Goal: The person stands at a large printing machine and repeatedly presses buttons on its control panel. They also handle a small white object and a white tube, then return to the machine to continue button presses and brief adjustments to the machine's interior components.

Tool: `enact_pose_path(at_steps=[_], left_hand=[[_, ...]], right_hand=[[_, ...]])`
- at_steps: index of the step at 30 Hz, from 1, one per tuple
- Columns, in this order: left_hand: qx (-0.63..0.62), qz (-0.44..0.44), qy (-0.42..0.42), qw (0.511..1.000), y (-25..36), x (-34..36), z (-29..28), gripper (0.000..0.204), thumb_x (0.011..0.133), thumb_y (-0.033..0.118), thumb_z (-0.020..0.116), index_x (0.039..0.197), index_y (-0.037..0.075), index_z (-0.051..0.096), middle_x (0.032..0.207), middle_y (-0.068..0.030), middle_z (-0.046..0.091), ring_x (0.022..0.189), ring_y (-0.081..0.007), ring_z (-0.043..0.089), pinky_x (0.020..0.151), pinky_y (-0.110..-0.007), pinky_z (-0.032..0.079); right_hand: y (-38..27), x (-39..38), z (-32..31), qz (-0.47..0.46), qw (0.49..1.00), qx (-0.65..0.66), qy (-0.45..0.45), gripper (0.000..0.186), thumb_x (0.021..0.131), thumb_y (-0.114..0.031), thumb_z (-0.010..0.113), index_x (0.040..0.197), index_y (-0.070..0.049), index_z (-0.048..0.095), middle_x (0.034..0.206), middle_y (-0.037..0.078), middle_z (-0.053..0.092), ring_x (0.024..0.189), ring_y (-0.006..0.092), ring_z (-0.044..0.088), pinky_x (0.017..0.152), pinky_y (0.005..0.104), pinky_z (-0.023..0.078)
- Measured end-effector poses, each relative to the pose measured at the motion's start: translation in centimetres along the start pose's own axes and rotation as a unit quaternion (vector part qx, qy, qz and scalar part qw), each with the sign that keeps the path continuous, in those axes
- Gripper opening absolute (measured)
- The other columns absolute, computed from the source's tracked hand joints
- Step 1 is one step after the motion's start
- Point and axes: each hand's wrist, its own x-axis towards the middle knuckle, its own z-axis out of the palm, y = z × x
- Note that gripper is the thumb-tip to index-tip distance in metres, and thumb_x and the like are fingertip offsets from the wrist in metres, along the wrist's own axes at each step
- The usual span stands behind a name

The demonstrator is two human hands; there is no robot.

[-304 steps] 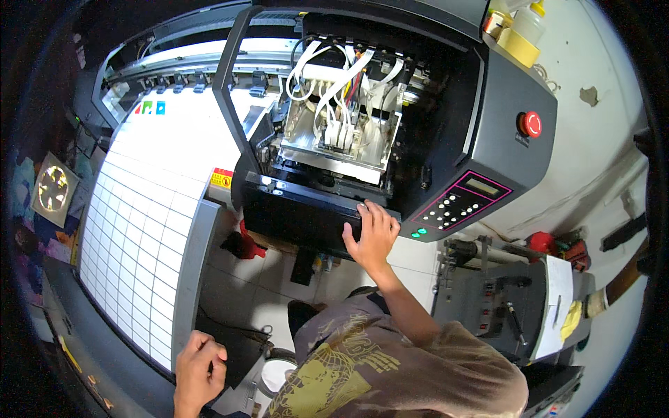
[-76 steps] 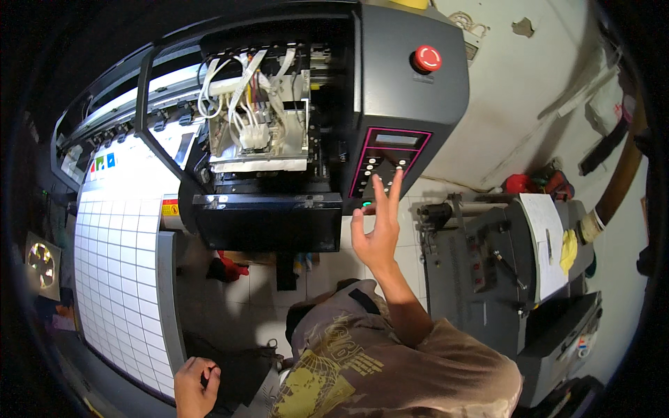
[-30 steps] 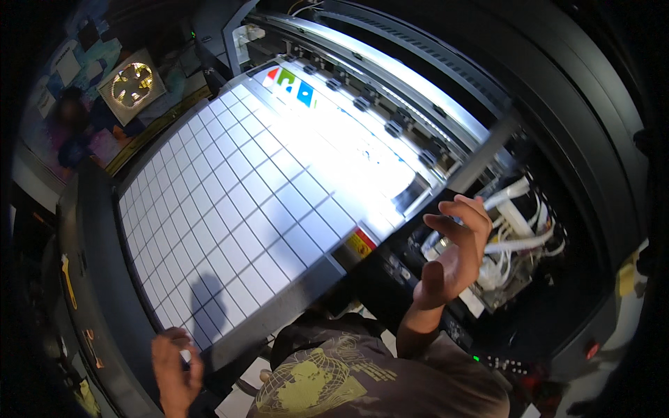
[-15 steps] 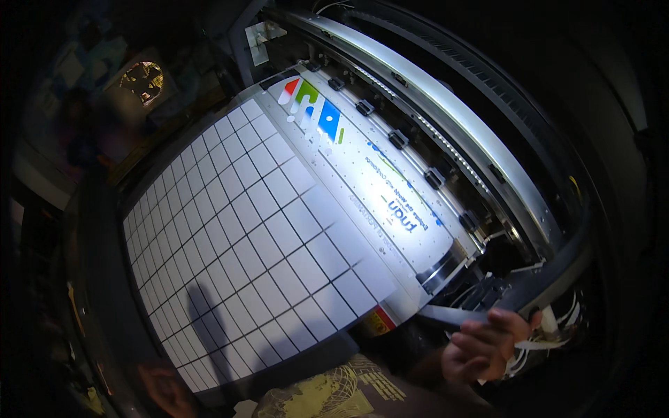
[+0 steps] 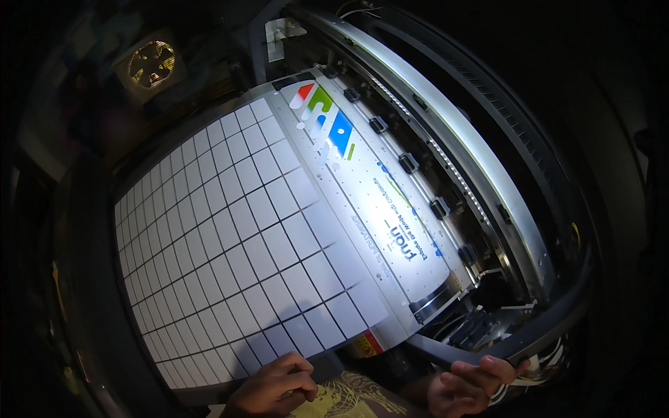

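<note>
A wide-format printer stands before me with a printed sheet (image 5: 411, 209) on its bed, bearing red, green and blue shapes and blue lettering. In front of it slopes a white surface ruled with dark lines into squares (image 5: 230, 230). My left hand (image 5: 275, 386) is at the near lower edge of this surface, its fingers curled, with nothing visible in them. Whether it touches the edge I cannot tell. My right hand (image 5: 463, 386) is beside the printer's near right corner, below the dark frame (image 5: 536, 334), fingers partly bent and apart, holding nothing visible.
Black pinch rollers (image 5: 408, 163) line the sheet's far side, beneath a long pale rail (image 5: 446, 118). Loose white cables (image 5: 550, 366) hang near my right hand. A red and yellow label (image 5: 367, 343) marks the near corner. A fan (image 5: 151, 64) shows at the back left.
My left hand has moved right and up into clearer view at the ruled surface's near edge. My right hand sits lower in the picture. The whole view has shifted slightly.
</note>
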Motion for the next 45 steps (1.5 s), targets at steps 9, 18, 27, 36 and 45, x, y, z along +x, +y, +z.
enact_pose_path(at_steps=[9,18,27,36,45], left_hand=[[-0.005,0.019,-0.011,1.0,-0.4,1.3,-0.4,0.013,0.079,0.0,0.065,0.086,0.01,0.067,0.089,-0.0089,0.061,0.09,-0.0298,0.059,0.08,-0.041,0.048],[-0.034,0.007,-0.048,0.998,-1.3,1.3,-1.0,0.013,0.082,0.005,0.069,0.094,0.008,0.069,0.097,-0.0091,0.062,0.093,-0.0263,0.06,0.083,-0.041,0.049],[-0.063,-0.015,-0.023,0.998,-1.8,1.5,-1.0,0.015,0.079,-0.002,0.078,0.091,0.007,0.074,0.096,-0.005,0.054,0.085,-0.0171,0.061,0.074,-0.032,0.051],[-0.104,-0.078,0.065,0.989,-1.2,1.9,-0.6,0.016,0.082,-0.004,0.076,0.088,0.01,0.071,0.07,0.0029,0.044,0.058,-0.0085,0.044,0.055,-0.029,0.037],[-0.066,0.022,-0.09,0.994,-1.4,2.4,0.2,0.01,0.089,0.011,0.083,0.096,0.006,0.077,0.074,-0.0025,0.062,0.066,-0.02,0.062,0.062,-0.036,0.048]], right_hand=[[0.2,0.0,0.0,-0.012,1.0,0.02,0.001,0.052,0.105,-0.028,0.036,0.06,-0.017,0.059,0.054,0.001,0.058,0.079,0.0212,0.06,0.121,0.0497,0.031],[0.3,-0.1,-0.7,-0.037,0.999,-0.002,-0.022,0.05,0.106,-0.028,0.037,0.063,-0.016,0.058,0.055,-0.004,0.059,0.071,0.0168,0.061,0.117,0.0479,0.037],[0.3,0.0,-0.3,-0.021,1.0,0.017,-0.015,0.051,0.106,-0.029,0.035,0.065,-0.016,0.061,0.055,-0.001,0.061,0.077,0.0199,0.061,0.117,0.0492,0.035],[0.1,0.4,0.4,-0.009,1.0,0.0,-0.019,0.048,0.107,-0.027,0.032,0.069,-0.017,0.058,0.06,0.0,0.063,0.083,0.0211,0.061,0.124,0.0542,0.025],[-0.7,-0.5,-2.8,0.046,0.991,-0.045,-0.118,0.056,0.108,-0.03,0.018,0.069,-0.016,0.054,0.074,0.002,0.062,0.12,0.0254,0.06,0.128,0.062,0.016]])
